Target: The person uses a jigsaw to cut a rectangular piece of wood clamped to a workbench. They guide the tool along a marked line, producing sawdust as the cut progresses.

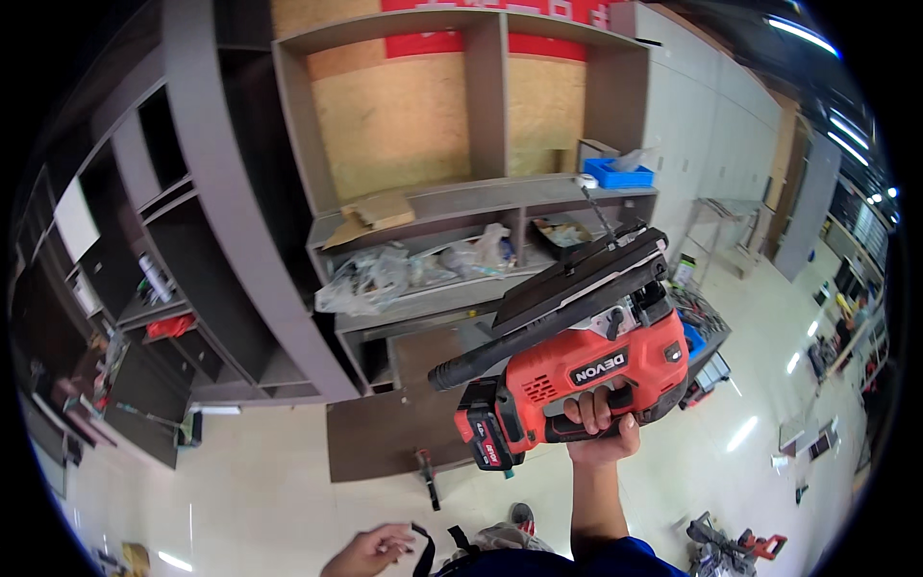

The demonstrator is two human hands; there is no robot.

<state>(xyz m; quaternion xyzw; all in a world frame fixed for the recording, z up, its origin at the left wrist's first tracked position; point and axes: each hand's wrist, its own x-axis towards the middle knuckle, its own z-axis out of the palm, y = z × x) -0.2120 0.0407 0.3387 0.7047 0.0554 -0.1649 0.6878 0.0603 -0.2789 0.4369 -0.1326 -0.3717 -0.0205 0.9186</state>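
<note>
My right hand (608, 433) is wrapped round the black handle (558, 429) of the red jigsaw (630, 361), raised blade-up before me, judged heavy, rigid and best gripped there; my left hand (370, 552), half-open, appears empty beside a black strap (425, 552).
</note>
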